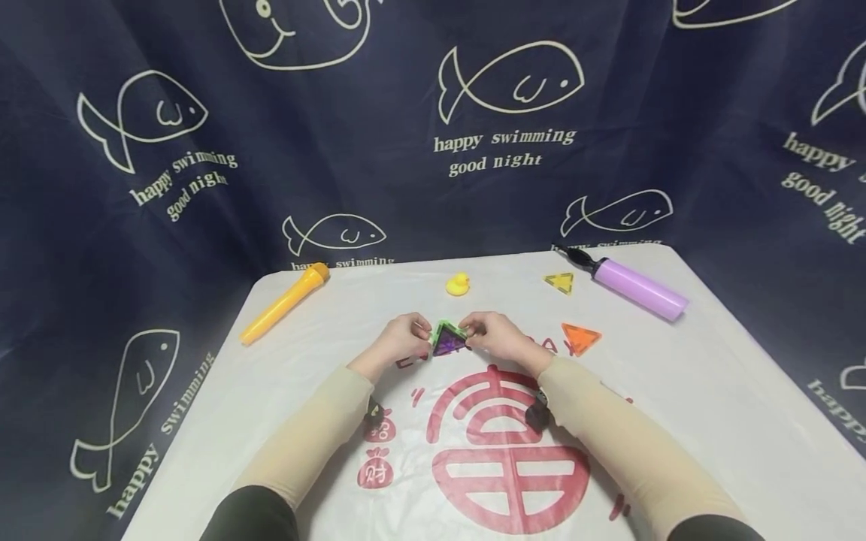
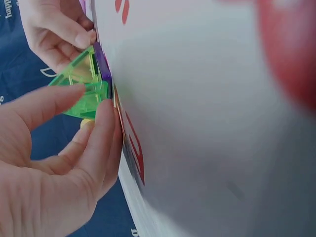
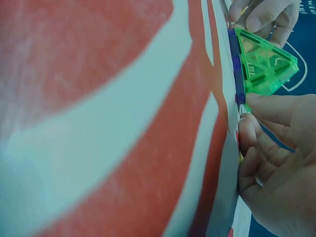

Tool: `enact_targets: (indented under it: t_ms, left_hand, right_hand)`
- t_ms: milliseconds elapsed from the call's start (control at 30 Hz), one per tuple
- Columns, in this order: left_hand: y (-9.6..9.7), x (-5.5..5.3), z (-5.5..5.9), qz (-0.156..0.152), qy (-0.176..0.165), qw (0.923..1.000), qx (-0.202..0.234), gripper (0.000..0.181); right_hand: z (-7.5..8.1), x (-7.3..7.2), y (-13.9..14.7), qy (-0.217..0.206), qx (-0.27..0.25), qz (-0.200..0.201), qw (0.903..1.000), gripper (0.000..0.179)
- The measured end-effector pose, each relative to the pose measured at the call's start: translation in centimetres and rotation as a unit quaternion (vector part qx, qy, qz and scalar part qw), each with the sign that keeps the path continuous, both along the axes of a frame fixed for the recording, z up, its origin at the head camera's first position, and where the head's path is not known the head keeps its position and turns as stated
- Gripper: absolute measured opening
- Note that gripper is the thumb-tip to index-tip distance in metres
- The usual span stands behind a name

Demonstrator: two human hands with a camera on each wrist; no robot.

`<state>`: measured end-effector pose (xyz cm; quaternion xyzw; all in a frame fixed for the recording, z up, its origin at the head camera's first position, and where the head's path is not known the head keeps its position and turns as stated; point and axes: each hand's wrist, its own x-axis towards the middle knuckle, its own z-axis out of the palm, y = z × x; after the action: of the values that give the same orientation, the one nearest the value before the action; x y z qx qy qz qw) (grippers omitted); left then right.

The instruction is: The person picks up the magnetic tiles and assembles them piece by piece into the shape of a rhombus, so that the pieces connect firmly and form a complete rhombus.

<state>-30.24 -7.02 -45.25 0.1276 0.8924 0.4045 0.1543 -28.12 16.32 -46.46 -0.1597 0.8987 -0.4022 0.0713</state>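
Translucent triangular magnetic tiles stand together between both hands. A purple triangular tile (image 1: 449, 345) lies along the tabletop, and green triangular tiles (image 3: 266, 63) lean up from its edges. My left hand (image 1: 404, 337) pinches a green tile at the left corner; in the left wrist view its thumb overlaps the green face, with fingers at the lower edge. At the opposite corner, my right hand (image 1: 498, 338) pinches the end where green and purple meet. In the right wrist view, the right fingertips are right at that lower corner.
An orange triangular tile (image 1: 581, 339) and a yellow triangular tile (image 1: 559, 282) lie to the right. Behind the hands sits a yellow rubber duck (image 1: 458, 285). A yellow toy microphone (image 1: 286, 303) lies left, a purple hand pump (image 1: 639, 288) right. Red printing marks the white tabletop (image 1: 325, 315).
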Motion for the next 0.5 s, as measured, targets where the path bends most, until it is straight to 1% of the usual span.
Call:
enact_targets:
  t_ms: [67, 133, 233, 333, 400, 500]
  left_hand:
    - [-0.3, -0.2, 0.0, -0.018, 0.005, 0.9998, -0.005, 0.049]
    - [-0.5, -0.4, 0.0, -0.044, 0.008, 0.9990, -0.009, 0.063]
    - [-0.4, -0.7, 0.0, -0.077, 0.019, 0.9967, -0.017, 0.072]
    - [-0.3, -0.8, 0.0, -0.090, 0.028, 0.9954, -0.020, 0.069]
    - [-0.2, -0.7, 0.0, -0.088, 0.035, 0.9952, -0.023, 0.063]
    - [-0.2, -0.6, 0.1, -0.077, 0.053, 0.9949, -0.038, 0.058]
  right_hand:
    - [0.1, -0.1, -0.1, -0.002, 0.002, 0.002, 1.0000, 0.032]
    - [0.2, -0.1, 0.0, -0.007, 0.008, -0.002, 0.9999, 0.032]
    - [0.2, 0.0, 0.5, -0.009, 0.021, -0.008, 0.9997, 0.031]
    - [0.4, 0.2, 1.2, -0.014, 0.033, -0.020, 0.9992, 0.030]
    - [0.5, 0.3, 1.8, -0.012, 0.040, -0.028, 0.9987, 0.031]
    - [0.7, 0.3, 2.9, -0.009, 0.049, -0.041, 0.9979, 0.032]
